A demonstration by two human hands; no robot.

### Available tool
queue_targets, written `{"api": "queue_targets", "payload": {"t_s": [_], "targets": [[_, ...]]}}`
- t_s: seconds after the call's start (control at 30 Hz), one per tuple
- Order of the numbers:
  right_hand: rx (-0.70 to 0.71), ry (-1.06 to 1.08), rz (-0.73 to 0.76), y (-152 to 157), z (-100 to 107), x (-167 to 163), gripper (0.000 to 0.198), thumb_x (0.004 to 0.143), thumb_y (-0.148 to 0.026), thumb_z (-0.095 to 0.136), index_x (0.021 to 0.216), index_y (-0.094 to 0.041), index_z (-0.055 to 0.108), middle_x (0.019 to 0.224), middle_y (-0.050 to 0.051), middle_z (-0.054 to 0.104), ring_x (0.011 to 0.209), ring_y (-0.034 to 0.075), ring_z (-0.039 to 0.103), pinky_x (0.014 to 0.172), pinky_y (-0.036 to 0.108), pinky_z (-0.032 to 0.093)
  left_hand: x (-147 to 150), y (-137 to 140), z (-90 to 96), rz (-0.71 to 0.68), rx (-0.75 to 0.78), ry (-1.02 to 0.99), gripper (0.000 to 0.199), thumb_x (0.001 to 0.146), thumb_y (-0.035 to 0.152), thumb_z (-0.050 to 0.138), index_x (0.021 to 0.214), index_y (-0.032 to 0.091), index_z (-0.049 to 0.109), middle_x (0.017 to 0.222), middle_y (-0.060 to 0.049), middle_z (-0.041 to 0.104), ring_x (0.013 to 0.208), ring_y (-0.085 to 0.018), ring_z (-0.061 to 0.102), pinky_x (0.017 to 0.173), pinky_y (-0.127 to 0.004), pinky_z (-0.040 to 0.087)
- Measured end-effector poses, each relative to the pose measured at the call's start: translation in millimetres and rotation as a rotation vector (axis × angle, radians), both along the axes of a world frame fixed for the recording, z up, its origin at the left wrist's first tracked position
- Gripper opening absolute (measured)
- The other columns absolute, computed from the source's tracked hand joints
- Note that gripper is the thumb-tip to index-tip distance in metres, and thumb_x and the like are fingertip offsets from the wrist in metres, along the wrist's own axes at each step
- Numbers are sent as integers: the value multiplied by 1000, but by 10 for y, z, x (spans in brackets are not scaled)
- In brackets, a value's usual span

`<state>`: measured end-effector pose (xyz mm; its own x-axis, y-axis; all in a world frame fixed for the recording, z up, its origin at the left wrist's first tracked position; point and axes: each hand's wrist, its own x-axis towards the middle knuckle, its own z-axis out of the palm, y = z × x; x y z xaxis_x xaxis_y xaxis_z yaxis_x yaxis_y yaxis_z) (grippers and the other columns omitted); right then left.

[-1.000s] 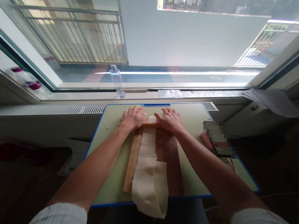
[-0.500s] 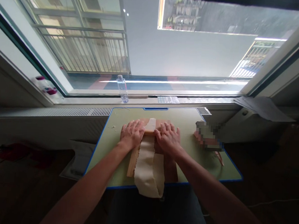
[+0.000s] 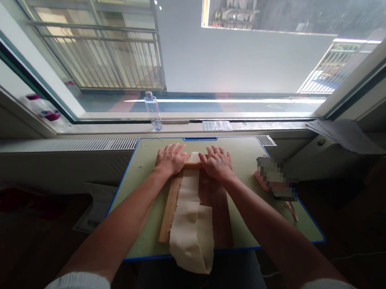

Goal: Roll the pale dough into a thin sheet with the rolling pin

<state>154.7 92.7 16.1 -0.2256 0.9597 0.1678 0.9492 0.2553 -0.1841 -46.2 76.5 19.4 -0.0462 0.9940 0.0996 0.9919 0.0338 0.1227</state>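
A long strip of pale dough (image 3: 189,192) runs down a wooden board (image 3: 216,222). Its near end hangs over the table's front edge and folds back up on the right. Across the strip's far part lies a light wooden rolling pin (image 3: 193,165), its middle showing between my hands. My left hand (image 3: 171,158) is over the pin's left end and my right hand (image 3: 217,162) over its right end, fingers bent forward across it. Both palms hide the ends of the pin. A short piece of dough shows beyond the pin.
The board rests on a green table (image 3: 244,165) with a blue rim. At the table's right lies a pixelated object (image 3: 276,178). A clear bottle (image 3: 153,111) stands on the windowsill, and a white bottle with purple parts (image 3: 44,108) is at the left. Papers (image 3: 344,135) lie at the right.
Both hands have pushed the rolling pin forward along the dough, toward the board's far end. Less dough shows beyond the pin. The camera view has shifted slightly.
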Motion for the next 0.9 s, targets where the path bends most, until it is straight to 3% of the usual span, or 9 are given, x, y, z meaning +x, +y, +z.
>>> {"api": "queue_targets", "payload": {"t_s": [0.23, 0.43, 0.6, 0.77, 0.9], "targets": [[-174, 43, -22, 483, 67, -32, 77, 108, -72, 28, 163, -22, 48, 172, 13, 42, 155, 35, 39, 125, 58, 30, -100, 488, 46, -15, -126, -62, 66, 106, 54, 28, 165, 28, 44, 174, -9, 41, 157, -34, 40, 127, -61, 34], [-159, 104, -38, 620, 78, -43, 73, 107, -69, 34, 155, -18, 56, 168, 15, 48, 151, 36, 45, 125, 56, 31, -104, 630, 56, 13, -125, -81, 64, 106, 52, 30, 163, 27, 46, 172, -11, 44, 154, -34, 44, 125, -60, 37], [-120, 77, -46, 364, 63, -34, 72, 107, -66, 35, 157, -18, 54, 167, 14, 50, 150, 35, 45, 123, 55, 32, -69, 406, 66, -2, -60, -63, 62, 106, 52, 32, 161, 29, 50, 170, -9, 47, 151, -34, 46, 125, -60, 38], [8, 0, -53, -69, 14, -26, 68, 109, -59, 35, 159, -16, 52, 166, 15, 52, 150, 36, 43, 123, 54, 29, 1, 12, 6, 13, 65, -11, 60, 107, 50, 33, 158, 29, 54, 167, -8, 52, 150, -31, 48, 126, -55, 36], [23, -32, -50, -390, -7, -6, 66, 111, -55, 30, 158, -15, 54, 168, 17, 48, 154, 38, 40, 125, 57, 25, 45, -321, -42, 17, 115, 10, 60, 108, 49, 30, 157, 28, 57, 167, -8, 52, 153, -30, 46, 127, -57, 34]]}}
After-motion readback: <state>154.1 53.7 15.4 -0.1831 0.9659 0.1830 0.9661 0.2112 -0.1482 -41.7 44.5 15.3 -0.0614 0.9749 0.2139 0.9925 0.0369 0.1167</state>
